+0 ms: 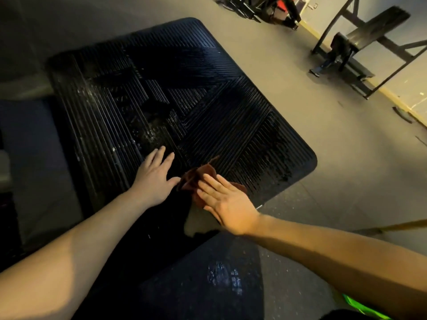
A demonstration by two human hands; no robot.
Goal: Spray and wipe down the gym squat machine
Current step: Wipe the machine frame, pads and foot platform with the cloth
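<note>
**Near field.** My two bare forearms reach forward and down. My left hand (154, 179) lies palm down, fingers spread flat, on the near part of the black ribbed rubber footplate (231, 107) of the squat machine. My right hand (228, 204), just beside it, is turned palm toward the camera. Its fingers are straight and close together, and their backs lie against the crumpled rust-brown cloth (196, 179). This hand neither pinches the cloth nor curls round it. The cloth rests at the footplate's near edge, between the two hands and at or very near the left thumb.

**Middle field.** White droplets and a wet sheen (147, 132) show near the footplate's centre and along its left ribs. The right part looks drier, though the dim light leaves this uncertain. No spray bottle is in view.

**Far field.** Grey gym floor (346, 169) surrounds the footplate. At upper right, well apart, stands a black metal-framed gym apparatus (369, 33).

**Step in hand (judgement).** Spraying of this plate appears done, and wiping is the present step, at the near edge. The next move calls for turning the right hand over onto the cloth and pressing it flat. The cloth should then be drawn along the ribs through the wet centre, so that liquid is lifted out of the grooves, not pushed across them.
</note>
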